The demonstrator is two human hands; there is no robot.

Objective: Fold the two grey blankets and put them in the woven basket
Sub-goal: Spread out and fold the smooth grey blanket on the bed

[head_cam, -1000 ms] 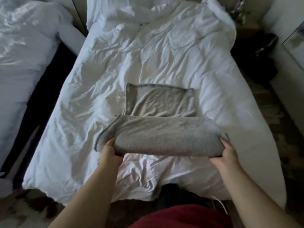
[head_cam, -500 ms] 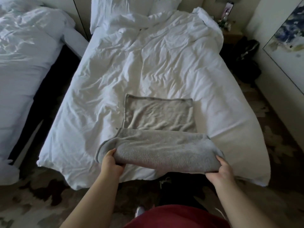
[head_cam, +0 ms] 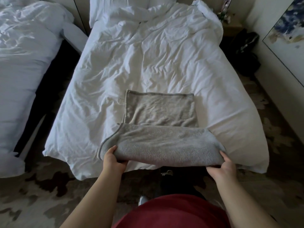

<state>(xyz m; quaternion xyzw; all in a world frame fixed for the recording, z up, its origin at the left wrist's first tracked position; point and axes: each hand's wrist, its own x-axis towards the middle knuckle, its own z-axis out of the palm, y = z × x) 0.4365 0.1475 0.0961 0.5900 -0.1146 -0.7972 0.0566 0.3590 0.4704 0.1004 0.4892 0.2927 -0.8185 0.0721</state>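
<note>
Fingers [head_cam: 113, 148] of left hand [head_cam: 113, 159] and right hand [head_cam: 225, 165] curl round and pinch both ends of the raised near fold of the grey blanket [head_cam: 161, 145], far half flat on the bed [head_cam: 148, 63] just beyond them; uneven pull would likely skew the fold, with the loose left hem slipping out.

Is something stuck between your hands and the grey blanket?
No, nothing visible. The left hand and the right hand each grip the folded near edge of the grey blanket, at the foot of the white bed.
</note>
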